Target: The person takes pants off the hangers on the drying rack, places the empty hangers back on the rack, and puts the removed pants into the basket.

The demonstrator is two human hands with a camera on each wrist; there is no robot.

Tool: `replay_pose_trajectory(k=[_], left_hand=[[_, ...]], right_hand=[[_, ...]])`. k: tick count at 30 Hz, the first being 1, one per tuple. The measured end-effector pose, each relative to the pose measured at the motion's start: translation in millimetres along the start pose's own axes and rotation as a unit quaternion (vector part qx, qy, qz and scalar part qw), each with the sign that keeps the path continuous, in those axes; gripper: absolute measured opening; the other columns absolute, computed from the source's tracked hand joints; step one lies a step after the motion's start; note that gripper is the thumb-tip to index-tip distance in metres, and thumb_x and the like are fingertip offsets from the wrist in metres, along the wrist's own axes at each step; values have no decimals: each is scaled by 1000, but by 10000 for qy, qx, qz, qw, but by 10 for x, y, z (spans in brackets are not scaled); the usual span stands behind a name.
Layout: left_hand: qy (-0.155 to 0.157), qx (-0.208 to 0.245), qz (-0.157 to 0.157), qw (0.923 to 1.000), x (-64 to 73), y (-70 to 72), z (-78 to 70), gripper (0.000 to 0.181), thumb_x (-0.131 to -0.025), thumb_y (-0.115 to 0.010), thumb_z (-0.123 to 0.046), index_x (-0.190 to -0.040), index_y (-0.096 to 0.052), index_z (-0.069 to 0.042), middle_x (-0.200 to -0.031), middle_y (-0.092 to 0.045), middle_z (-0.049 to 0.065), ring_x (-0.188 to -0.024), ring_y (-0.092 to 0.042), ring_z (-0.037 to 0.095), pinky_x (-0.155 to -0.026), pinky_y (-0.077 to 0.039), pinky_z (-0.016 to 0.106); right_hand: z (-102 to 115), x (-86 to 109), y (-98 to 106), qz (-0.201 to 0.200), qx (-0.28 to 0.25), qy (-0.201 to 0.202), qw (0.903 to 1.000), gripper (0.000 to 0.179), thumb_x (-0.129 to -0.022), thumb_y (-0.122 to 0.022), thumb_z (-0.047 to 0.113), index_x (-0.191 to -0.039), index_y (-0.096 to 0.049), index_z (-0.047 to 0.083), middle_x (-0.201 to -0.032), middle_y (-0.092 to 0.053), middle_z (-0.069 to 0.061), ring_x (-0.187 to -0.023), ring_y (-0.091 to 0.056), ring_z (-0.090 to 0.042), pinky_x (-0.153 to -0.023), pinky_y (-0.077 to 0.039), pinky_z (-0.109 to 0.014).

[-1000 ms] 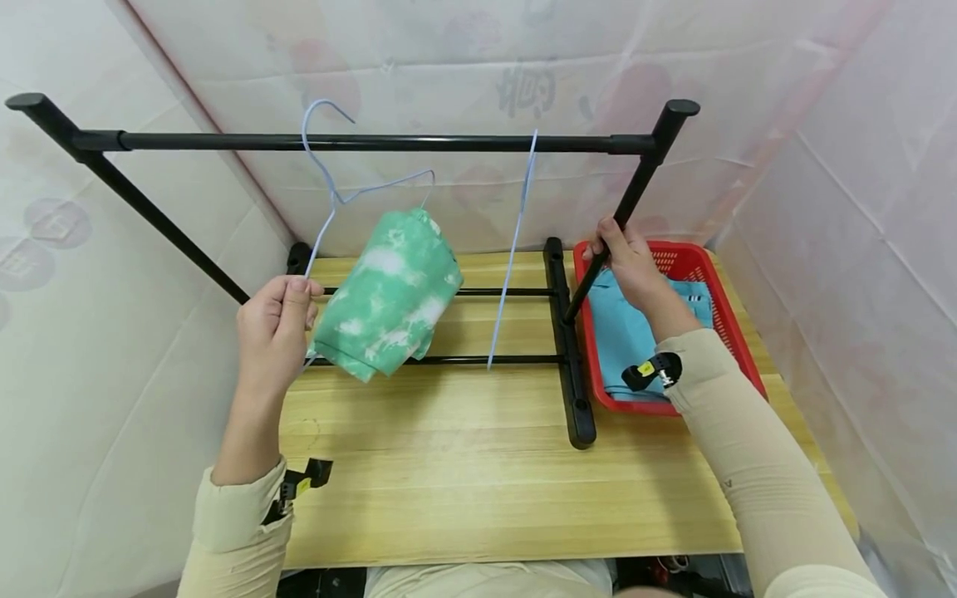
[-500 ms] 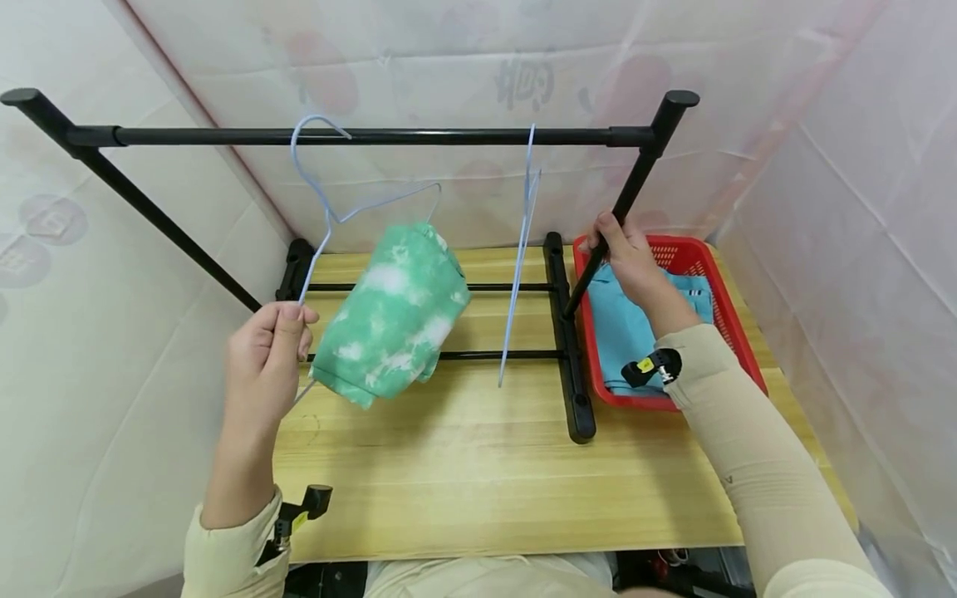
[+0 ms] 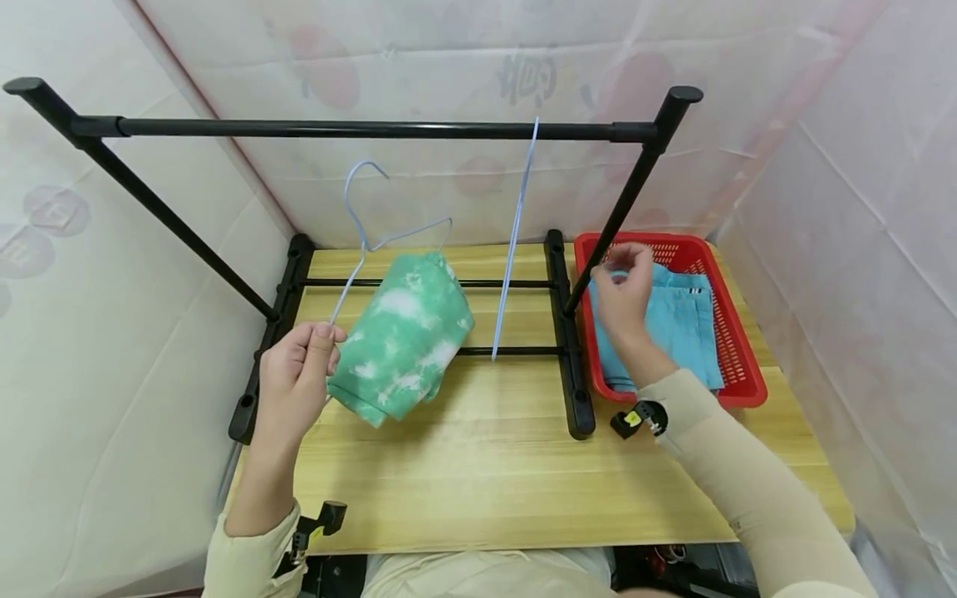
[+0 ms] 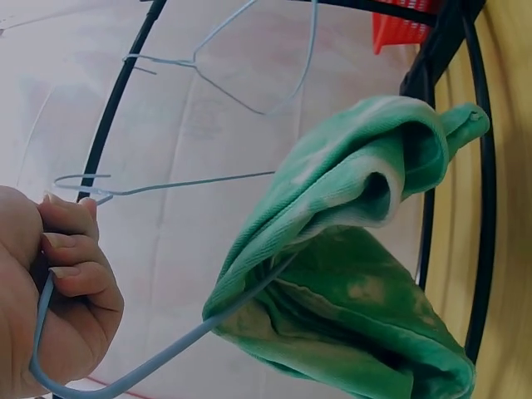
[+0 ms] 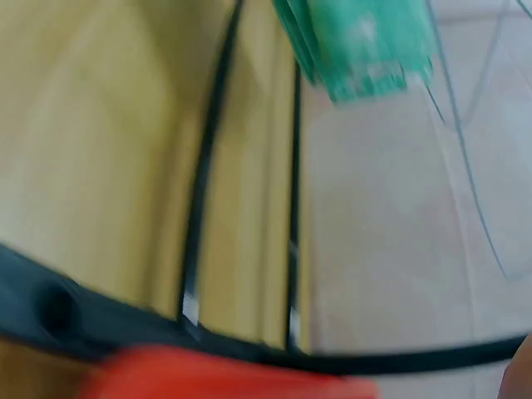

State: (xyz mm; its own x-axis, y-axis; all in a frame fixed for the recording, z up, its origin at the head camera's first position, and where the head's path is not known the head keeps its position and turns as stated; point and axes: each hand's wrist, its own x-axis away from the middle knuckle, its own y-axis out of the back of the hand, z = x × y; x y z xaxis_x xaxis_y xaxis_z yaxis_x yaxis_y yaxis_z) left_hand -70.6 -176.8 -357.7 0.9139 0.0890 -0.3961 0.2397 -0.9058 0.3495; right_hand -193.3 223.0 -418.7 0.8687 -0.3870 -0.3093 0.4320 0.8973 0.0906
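Between thumb and fingers, my left hand [image 3: 297, 378] grips one side of a pale blue wire hanger [image 3: 364, 244]. A green-and-white tie-dye garment [image 3: 399, 336] hangs folded over the hanger's lower wire, as the left wrist view shows from below. In the head view the hanger's hook sits lower than the rack's top bar [image 3: 321, 129], apart from it. My right hand [image 3: 630, 292] is beside the rack's right post [image 3: 624, 199], above the red basket [image 3: 736, 357], fingers loosely bent with nothing seen in them. Its fingertips' contact with the post cannot be told.
Another blue wire hanger [image 3: 513, 241] hangs bare from the bar's right part. Folded blue cloth [image 3: 684, 332] lies in the basket, right of the rack's foot [image 3: 571, 374]. The wooden table [image 3: 478, 490] stretches in front, with white curtains [image 3: 845, 208] around.
My left hand has brought the hanger and garment down and then right; its hook has come away from the bar. My right hand has let go of the post and the rack has shifted slightly.
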Motion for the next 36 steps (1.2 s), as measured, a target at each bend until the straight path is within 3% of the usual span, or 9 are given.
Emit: replay_pose_trajectory(k=[3,6,9,11,16,21,28,33,36], left_hand=[[31,-16,31,10000,22,-36,18,28,-106,-49,-13,-91,-67,2,-64,-52,5,-49,-38,11,-39,-28,25],[42,-6,83,10000,37,-67,31,28,-106,-49,-14,-91,-67,2,-64,-52,5,-46,-36,10,-39,-28,24],[58,77,175,9998,39,-82,27,28,-106,-49,-14,-91,-67,1,-64,-52,5,-44,-34,10,-38,-28,24],[92,122,238,9996,46,-91,21,28,-106,-48,-15,-91,-66,1,-65,-52,6,-43,-32,10,-37,-27,25],[145,131,340,9992,78,-113,6,29,-107,-48,-16,-91,-65,1,-65,-53,5,-42,-31,10,-38,-27,26],[-80,125,355,9993,117,-133,27,26,-106,-48,-10,-90,-65,2,-63,-52,4,-41,-30,9,-36,-26,25],[-336,106,331,9988,141,-169,55,23,-104,-49,-3,-89,-66,1,-61,-51,4,-42,-31,8,-37,-26,24],[-312,213,339,9987,141,-165,35,24,-105,-49,-4,-89,-66,2,-62,-51,3,-47,-36,10,-39,-29,25],[-332,296,348,9984,141,-152,23,24,-105,-48,-4,-90,-66,4,-62,-51,2,-48,-37,10,-40,-29,25]], right_hand=[[-62,234,-100,454,-66,-398,9982,28,-89,-62,-5,-108,-48,9,-104,-49,-7,-91,-50,-18,-76,-44,-26],[-134,447,-204,1309,51,-995,9864,33,-89,-62,-4,-117,-46,5,-109,-50,-10,-91,-51,-18,-78,-47,-28],[-202,614,-330,2221,60,-1598,9618,48,-92,-63,0,-134,-40,3,-124,-49,-18,-102,-55,-25,-85,-52,-37],[-254,705,-417,2750,-46,-2031,9397,60,-94,-65,9,-144,-32,8,-135,-45,-21,-113,-56,-31,-92,-52,-46],[-394,869,-652,3520,-614,-2737,8930,87,-94,-71,28,-157,-12,22,-150,-34,-26,-129,-51,-40,-105,-43,-59],[-462,972,-879,3561,-1363,-3173,8683,98,-92,-73,33,-159,-2,28,-152,-31,-31,-134,-45,-44,-107,-35,-65],[-459,1098,-1078,3316,-1856,-4011,8335,114,-87,-76,42,-158,14,28,-156,-21,-27,-137,-40,-45,-112,-29,-64],[-471,1154,-1149,3027,-2844,-4389,7968,96,-95,-69,31,-157,5,32,-155,-25,-21,-137,-38,-41,-113,-30,-61],[-468,1181,-1176,2849,-3045,-4460,7920,91,-94,-71,29,-157,-5,29,-152,-32,-18,-134,-43,-38,-111,-34,-60]])
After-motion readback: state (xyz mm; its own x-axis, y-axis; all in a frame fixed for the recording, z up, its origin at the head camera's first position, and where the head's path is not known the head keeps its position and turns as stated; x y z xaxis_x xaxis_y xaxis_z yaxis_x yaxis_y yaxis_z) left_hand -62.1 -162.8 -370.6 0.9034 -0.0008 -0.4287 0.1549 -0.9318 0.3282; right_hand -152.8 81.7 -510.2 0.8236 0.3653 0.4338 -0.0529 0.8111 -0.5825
